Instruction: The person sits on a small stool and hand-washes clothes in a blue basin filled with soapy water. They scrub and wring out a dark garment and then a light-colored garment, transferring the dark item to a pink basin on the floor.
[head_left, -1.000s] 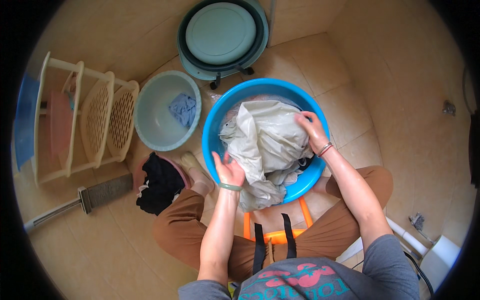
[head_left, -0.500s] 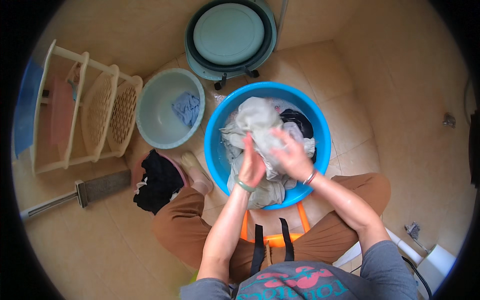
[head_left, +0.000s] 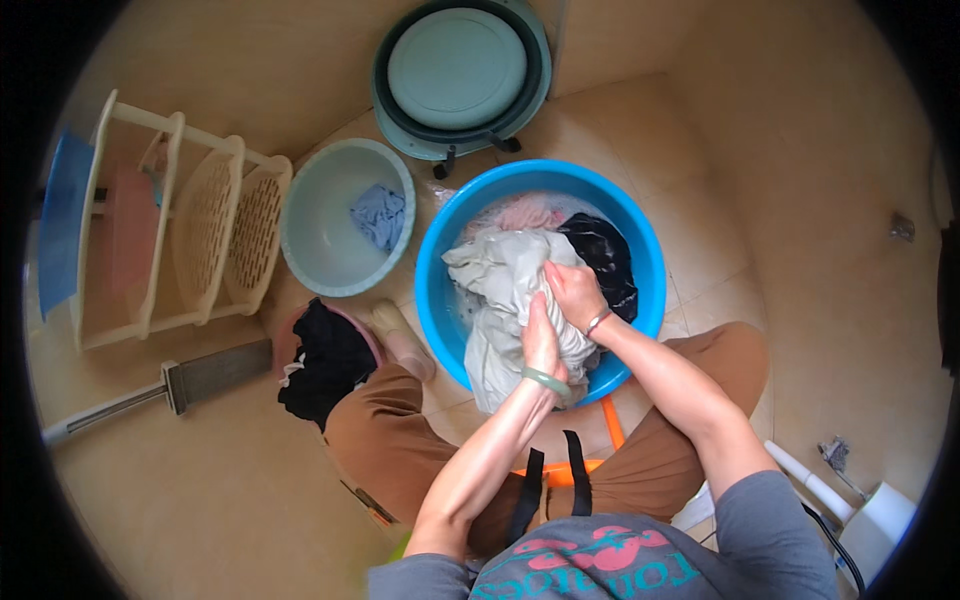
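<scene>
A bright blue basin (head_left: pixel 430 310) of soapy water stands on the floor before me, full of wet laundry. Over the middle of it lies a bunched white garment (head_left: pixel 500 265). My right hand (head_left: pixel 578 297) is closed on a fold of this cloth. Close beside it, my left hand (head_left: pixel 541 340), below a green bangle, also has its fingers wrapped round the white fabric; part of them is hidden. A black garment (head_left: pixel 605 260) lies at the basin's right side, and a pink cloth (head_left: pixel 528 212) shows in the suds at the back.
Left of the blue basin stands a pale green basin (head_left: pixel 305 250) with a blue cloth (head_left: pixel 380 215). Dark clothes (head_left: pixel 325 360) fill a pink basin near my foot. A cream shelf rack (head_left: pixel 150 320), a flat mop (head_left: pixel 220 377) and folded teal basins (head_left: pixel 457 70) stand around.
Both hands were apart and spread above the cloth; now they are closed on the white garment. The garment has shifted toward me, uncovering more of the black garment and the pink cloth.
</scene>
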